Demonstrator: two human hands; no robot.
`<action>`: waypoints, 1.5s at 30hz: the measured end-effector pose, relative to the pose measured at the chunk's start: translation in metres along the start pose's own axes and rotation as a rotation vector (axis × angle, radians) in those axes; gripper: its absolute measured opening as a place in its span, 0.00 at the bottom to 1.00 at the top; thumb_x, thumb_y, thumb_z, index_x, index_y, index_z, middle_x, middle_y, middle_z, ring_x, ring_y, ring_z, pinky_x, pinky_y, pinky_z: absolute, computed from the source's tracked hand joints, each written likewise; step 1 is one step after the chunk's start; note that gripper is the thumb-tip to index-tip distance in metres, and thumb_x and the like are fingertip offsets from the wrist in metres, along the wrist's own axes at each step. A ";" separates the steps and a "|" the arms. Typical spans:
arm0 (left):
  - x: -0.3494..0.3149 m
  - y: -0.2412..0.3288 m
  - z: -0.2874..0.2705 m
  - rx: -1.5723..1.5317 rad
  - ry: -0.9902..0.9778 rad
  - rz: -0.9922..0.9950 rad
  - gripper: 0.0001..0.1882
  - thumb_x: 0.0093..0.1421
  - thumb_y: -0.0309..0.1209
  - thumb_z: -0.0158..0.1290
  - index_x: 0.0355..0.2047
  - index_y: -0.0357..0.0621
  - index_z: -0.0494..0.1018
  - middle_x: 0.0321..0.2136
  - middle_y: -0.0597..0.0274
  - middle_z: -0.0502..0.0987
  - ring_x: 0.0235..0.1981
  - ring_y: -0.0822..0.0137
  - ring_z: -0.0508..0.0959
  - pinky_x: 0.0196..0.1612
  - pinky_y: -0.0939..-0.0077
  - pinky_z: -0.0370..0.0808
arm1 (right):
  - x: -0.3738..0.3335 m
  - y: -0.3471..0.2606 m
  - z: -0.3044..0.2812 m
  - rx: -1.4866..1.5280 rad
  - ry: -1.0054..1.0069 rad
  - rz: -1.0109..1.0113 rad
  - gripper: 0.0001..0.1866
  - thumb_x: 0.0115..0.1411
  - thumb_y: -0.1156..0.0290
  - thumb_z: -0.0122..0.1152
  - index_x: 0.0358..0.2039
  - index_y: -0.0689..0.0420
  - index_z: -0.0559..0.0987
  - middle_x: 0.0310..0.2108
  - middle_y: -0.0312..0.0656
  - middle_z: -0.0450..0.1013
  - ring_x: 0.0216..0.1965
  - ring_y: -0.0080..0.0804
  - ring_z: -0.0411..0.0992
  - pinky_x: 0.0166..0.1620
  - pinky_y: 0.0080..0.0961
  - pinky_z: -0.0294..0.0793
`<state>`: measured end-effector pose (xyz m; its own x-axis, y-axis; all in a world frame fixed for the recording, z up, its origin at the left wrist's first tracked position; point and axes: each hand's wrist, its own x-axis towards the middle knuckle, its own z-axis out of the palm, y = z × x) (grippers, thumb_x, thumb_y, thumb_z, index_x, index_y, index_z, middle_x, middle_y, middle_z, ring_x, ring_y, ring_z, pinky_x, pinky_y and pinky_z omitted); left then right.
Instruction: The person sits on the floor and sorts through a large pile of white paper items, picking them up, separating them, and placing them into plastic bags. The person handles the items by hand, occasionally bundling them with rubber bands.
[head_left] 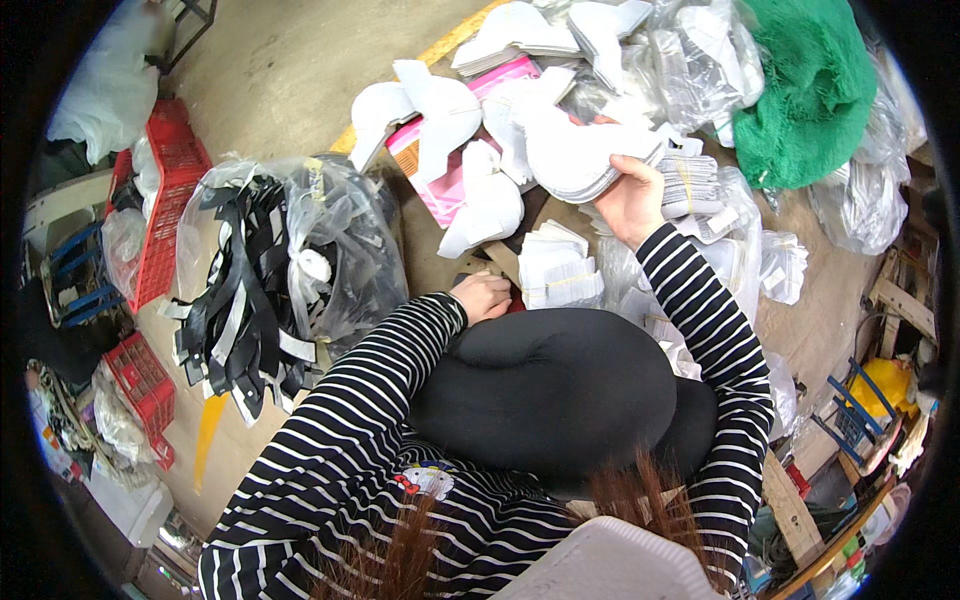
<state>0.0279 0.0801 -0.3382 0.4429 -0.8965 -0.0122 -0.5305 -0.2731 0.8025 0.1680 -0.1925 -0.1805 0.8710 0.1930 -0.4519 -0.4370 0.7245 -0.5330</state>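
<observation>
Over concrete floor [280, 70], I'm apparently handling a white stack [570, 160], right fingers [634, 169] gripping, steadiness likely needed next; left fingers [490, 289], can't tell.

Bright diffuse light, soft shadows, near-blown-out white pieces [575, 150], fisheye bending, black corners

A workshop, it seems; black strips [240, 285] heaped at a clear bag [368, 265]; red crates [172, 235] left of the bag, stacked white cut-outs [572, 155] right.

Right fingers [634, 168] grip stacked white cutouts [572, 155], left fingers [492, 290] near a knee [560, 395]
</observation>
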 end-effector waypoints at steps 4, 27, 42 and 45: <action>0.000 -0.001 0.000 0.018 -0.015 -0.027 0.12 0.61 0.34 0.50 0.27 0.39 0.75 0.29 0.56 0.73 0.35 0.56 0.75 0.41 0.63 0.70 | -0.001 -0.006 -0.004 0.084 -0.067 0.083 0.36 0.46 0.68 0.60 0.59 0.58 0.67 0.61 0.51 0.66 0.64 0.48 0.62 0.66 0.51 0.59; -0.034 -0.002 -0.035 -0.051 0.206 -0.120 0.13 0.64 0.34 0.50 0.43 0.38 0.73 0.39 0.52 0.74 0.40 0.58 0.74 0.48 0.61 0.69 | -0.232 -0.118 -0.046 0.028 0.444 -0.323 0.28 0.66 0.55 0.56 0.63 0.53 0.66 0.60 0.44 0.69 0.62 0.38 0.66 0.61 0.49 0.69; 0.330 0.288 -0.104 -0.103 -0.550 0.524 0.46 0.52 0.41 0.66 0.67 0.45 0.57 0.63 0.50 0.66 0.64 0.55 0.66 0.68 0.58 0.59 | -0.334 -0.078 -0.095 0.150 0.390 -0.427 0.27 0.71 0.53 0.44 0.61 0.60 0.67 0.57 0.41 0.71 0.55 0.30 0.73 0.55 0.29 0.75; 0.342 0.298 -0.086 -0.249 -0.687 0.445 0.52 0.47 0.35 0.70 0.69 0.48 0.53 0.64 0.53 0.63 0.63 0.57 0.65 0.65 0.57 0.62 | -0.347 -0.067 -0.065 -0.083 0.522 -0.538 0.29 0.72 0.52 0.40 0.66 0.58 0.61 0.59 0.41 0.67 0.60 0.33 0.68 0.56 0.29 0.74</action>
<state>0.0839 -0.2773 -0.0520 -0.3486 -0.9364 0.0408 -0.3415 0.1674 0.9249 -0.1200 -0.3513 -0.0347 0.7583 -0.5273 -0.3833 -0.0151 0.5736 -0.8190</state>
